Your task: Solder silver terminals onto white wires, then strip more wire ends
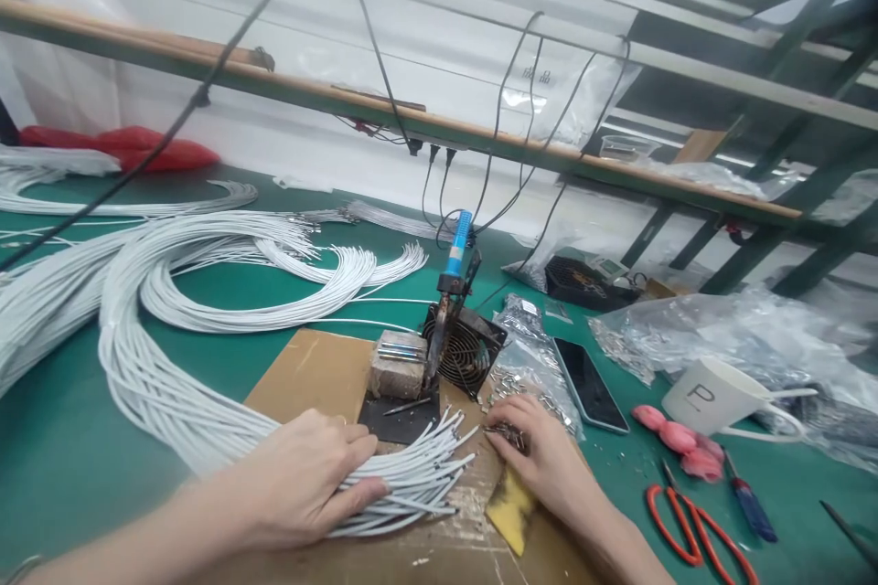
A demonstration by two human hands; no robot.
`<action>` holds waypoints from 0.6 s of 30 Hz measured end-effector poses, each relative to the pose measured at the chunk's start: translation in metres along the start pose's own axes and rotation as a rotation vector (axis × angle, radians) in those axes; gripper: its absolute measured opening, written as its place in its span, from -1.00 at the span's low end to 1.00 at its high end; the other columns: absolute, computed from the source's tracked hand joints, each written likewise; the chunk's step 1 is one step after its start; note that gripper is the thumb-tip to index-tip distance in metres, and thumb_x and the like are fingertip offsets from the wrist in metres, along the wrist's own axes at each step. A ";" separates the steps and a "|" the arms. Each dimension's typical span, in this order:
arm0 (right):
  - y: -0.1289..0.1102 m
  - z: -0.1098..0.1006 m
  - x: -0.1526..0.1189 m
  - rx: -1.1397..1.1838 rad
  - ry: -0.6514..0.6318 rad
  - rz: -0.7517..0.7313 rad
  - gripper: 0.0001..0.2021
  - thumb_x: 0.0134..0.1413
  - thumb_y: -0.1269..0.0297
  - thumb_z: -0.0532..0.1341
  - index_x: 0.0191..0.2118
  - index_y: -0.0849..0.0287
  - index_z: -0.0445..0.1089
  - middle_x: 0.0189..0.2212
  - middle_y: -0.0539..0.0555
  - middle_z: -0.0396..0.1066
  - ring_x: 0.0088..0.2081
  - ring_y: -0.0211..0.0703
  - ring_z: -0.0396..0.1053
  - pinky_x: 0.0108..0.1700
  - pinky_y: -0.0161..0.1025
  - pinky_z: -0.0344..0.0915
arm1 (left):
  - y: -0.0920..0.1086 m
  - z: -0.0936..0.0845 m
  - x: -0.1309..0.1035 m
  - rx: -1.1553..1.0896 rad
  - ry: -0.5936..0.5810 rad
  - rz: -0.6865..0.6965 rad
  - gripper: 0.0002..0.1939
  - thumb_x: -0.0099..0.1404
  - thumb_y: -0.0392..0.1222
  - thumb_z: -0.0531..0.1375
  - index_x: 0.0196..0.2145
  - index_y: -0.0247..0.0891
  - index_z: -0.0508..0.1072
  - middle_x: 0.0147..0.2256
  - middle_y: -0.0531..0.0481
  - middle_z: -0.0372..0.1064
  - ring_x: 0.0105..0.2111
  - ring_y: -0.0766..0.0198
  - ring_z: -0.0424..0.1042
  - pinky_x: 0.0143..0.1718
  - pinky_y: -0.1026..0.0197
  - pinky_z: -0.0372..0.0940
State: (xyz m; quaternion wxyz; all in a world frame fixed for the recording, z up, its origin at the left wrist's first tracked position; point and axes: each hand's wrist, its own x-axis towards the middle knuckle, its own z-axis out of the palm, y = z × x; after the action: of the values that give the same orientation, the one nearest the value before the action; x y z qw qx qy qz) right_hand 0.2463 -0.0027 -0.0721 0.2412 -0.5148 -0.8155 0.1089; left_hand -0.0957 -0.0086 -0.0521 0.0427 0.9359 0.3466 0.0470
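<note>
My left hand (pixel 319 475) is closed over a thick bundle of white cables (pixel 418 475), near their cut ends, which fan out to the right. Under the curled fingers of my right hand (pixel 539 448) are small metal pieces (pixel 511 435), at the near edge of a loose pile of similar pieces (pixel 528 388). A blackened yellow sponge (pixel 511 512) lies just below that hand. Beyond the cable ends, a blue-handled soldering iron (pixel 458 247) stands upright in a holder beside a grey block (pixel 398 366) with metal rods on top.
A black fan (pixel 470 352) stands behind the work board (pixel 302 370). To the right are a phone (pixel 591 384), a white mug (pixel 713 398), orange-handled scissors (pixel 692 521) and a screwdriver (pixel 753 507). Coiled white cables (pixel 206 292) cover the left. Dark cords hang from the shelf (pixel 439 123).
</note>
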 end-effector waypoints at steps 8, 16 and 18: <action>0.030 -0.015 -0.028 -0.075 0.080 0.053 -0.80 0.42 0.18 0.15 -0.10 0.12 0.49 -0.04 0.12 0.50 0.07 0.01 0.41 0.14 0.05 0.34 | -0.005 0.006 0.004 -0.031 0.047 -0.006 -0.57 0.56 0.13 -0.09 -0.26 -0.15 0.40 -0.23 -0.07 0.45 -0.24 0.00 0.47 -0.21 0.01 0.24; 0.045 0.016 0.009 -0.124 0.134 0.050 -0.62 0.42 0.12 0.15 0.22 0.18 0.30 0.23 0.26 0.32 0.24 0.16 0.30 0.25 0.26 0.24 | 0.003 0.008 -0.007 -0.017 0.170 -0.018 -0.51 0.35 0.30 0.17 -0.07 -0.19 0.41 -0.09 -0.15 0.47 -0.12 -0.07 0.46 -0.09 0.02 0.32; 0.041 0.021 0.021 -0.138 0.134 0.038 -0.69 0.38 0.15 0.23 0.11 0.18 0.38 0.09 0.18 0.41 0.12 0.08 0.39 0.15 0.15 0.35 | 0.004 0.007 -0.006 -0.013 0.171 -0.026 -0.52 0.34 0.30 0.19 -0.08 -0.18 0.40 -0.11 -0.14 0.47 -0.14 -0.06 0.47 -0.11 0.02 0.32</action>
State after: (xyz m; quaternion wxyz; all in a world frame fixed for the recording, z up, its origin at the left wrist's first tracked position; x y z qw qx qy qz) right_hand 0.2604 0.0361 -0.1012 0.2570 -0.5518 -0.7931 0.0222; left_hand -0.0972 -0.0159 -0.0594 0.0195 0.9236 0.3608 0.1283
